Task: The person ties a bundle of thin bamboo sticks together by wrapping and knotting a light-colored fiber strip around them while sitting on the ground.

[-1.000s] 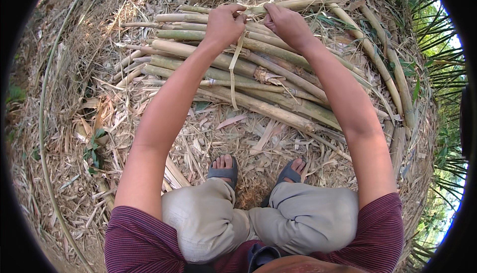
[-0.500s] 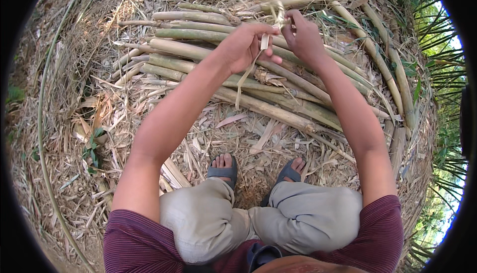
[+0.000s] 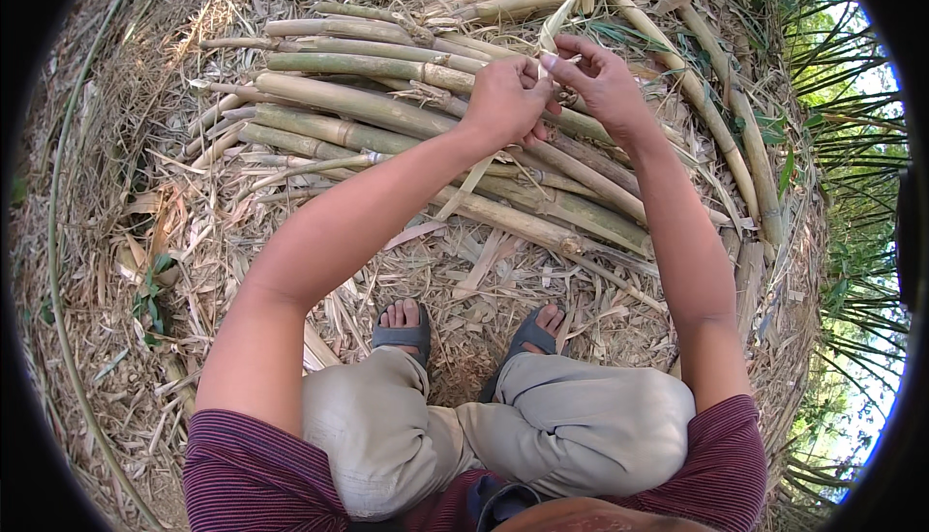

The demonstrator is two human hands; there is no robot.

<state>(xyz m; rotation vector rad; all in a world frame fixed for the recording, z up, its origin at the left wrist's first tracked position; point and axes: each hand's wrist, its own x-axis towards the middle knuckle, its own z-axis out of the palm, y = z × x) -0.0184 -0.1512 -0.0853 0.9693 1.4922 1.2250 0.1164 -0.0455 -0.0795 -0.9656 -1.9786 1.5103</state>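
Observation:
A pale, flat plant strip [image 3: 555, 25], perhaps split bamboo, rises between my two hands above a pile of cut bamboo poles [image 3: 353, 99]. My left hand [image 3: 507, 99] is closed round the strip, fingers curled. A loose tail of strip [image 3: 463, 192] hangs below it over the poles. Close on the right, my right hand [image 3: 598, 82] pinches the same strip between thumb and fingers. The fingertips of both hands are nearly touching. Exactly how the strip runs between them is hidden by the fingers.
Thicker poles [image 3: 699, 82] lie slantwise at the right of the pile. A long thin stem [image 3: 60, 271] curves along the left side. Dry leaves and husks [image 3: 484, 276] cover the ground round my sandals [image 3: 402, 331]. Green plants [image 3: 856, 145] stand at the right edge.
My hands have come closer together, and the left has turned palm down over the strip. The strip's upper part now stands up and spreads out above the fingers.

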